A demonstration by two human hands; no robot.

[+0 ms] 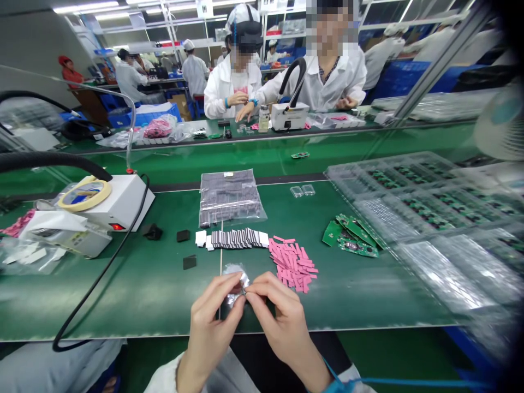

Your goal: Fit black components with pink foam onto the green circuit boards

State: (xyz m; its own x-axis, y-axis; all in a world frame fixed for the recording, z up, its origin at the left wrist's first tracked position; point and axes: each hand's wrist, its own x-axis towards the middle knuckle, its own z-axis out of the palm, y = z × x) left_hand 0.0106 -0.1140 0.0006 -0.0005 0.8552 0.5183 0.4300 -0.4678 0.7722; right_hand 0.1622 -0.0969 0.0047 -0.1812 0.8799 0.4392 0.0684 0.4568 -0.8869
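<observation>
Beside the strips (291, 264), left hand (215, 312) and right hand (282, 315) pinch a small part (244, 291); slack grip could drop it.

1. No words, brands or numbers can be read anywhere.
2. A small pale label (228, 174) sits on the flat clear plastic bag of dark strips (233, 199); its print is too small.
3. A white paper sheet (204, 8) on the metal rack is illegible.
4. Any marking on the red rocker switch (118, 226) of the white boxy machine (130, 197) is indistinct.
</observation>
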